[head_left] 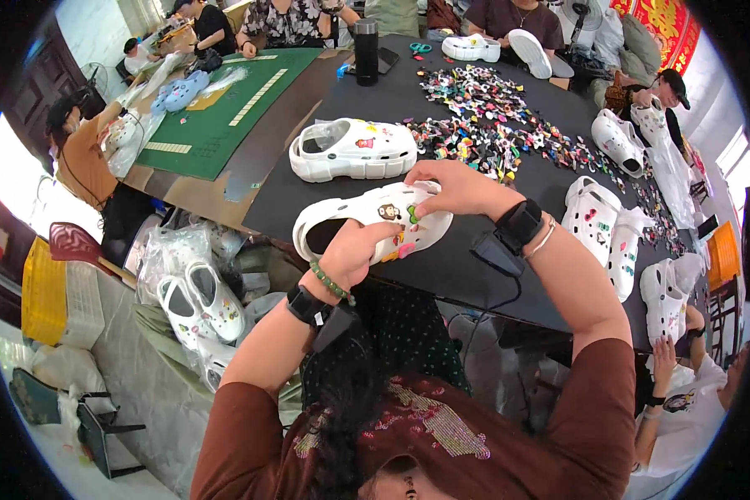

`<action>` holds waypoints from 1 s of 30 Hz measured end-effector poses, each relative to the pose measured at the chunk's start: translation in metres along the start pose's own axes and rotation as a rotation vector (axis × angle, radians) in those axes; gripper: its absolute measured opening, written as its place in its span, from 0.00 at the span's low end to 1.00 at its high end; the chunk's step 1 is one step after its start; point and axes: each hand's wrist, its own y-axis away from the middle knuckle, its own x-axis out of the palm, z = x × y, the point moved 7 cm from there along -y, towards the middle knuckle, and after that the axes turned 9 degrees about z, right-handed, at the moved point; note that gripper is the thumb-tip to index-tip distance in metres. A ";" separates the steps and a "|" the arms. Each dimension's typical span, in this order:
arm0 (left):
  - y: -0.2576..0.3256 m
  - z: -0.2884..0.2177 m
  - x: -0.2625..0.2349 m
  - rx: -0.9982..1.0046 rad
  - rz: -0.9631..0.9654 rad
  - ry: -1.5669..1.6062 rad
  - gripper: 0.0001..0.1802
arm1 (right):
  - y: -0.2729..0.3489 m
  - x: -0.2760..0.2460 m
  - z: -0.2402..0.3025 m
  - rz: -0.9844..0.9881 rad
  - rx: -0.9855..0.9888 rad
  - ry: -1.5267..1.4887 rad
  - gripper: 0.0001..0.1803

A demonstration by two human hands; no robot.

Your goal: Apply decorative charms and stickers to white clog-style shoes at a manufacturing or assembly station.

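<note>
A white clog (337, 210) with colourful charms on its upper lies on the black table in front of me, toe to the right. My left hand (352, 252) is closed on its near side, thumb along the upper and fingers partly hidden. Over the toe, my right hand (452, 190) grips the clog from the far side, its thumb beside a green charm (413, 212). A monkey-like charm (388, 212) and a pink charm (406, 249) sit close to my fingers. Just behind stands a second white clog (350, 150), also with charms.
Loose charms (483, 117) are heaped across the black table (342, 104). More white clogs (592, 218) stand at the right, others in plastic bags (200, 304) at lower left. A black tumbler (366, 54) stands near the green mat (225, 125). Several people work around the tables.
</note>
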 end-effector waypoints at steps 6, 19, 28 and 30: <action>0.000 -0.004 -0.002 0.001 0.030 0.019 0.23 | -0.009 -0.001 -0.003 0.104 0.023 -0.095 0.31; -0.003 0.004 -0.004 -0.030 -0.014 0.047 0.25 | -0.014 -0.001 0.005 -0.053 0.054 0.059 0.23; -0.007 -0.012 -0.022 -0.089 -0.092 -0.042 0.21 | -0.007 -0.004 0.002 -0.195 0.006 0.013 0.17; -0.003 -0.044 0.001 0.272 0.115 -0.495 0.17 | 0.001 0.001 0.000 -0.281 0.035 -0.019 0.17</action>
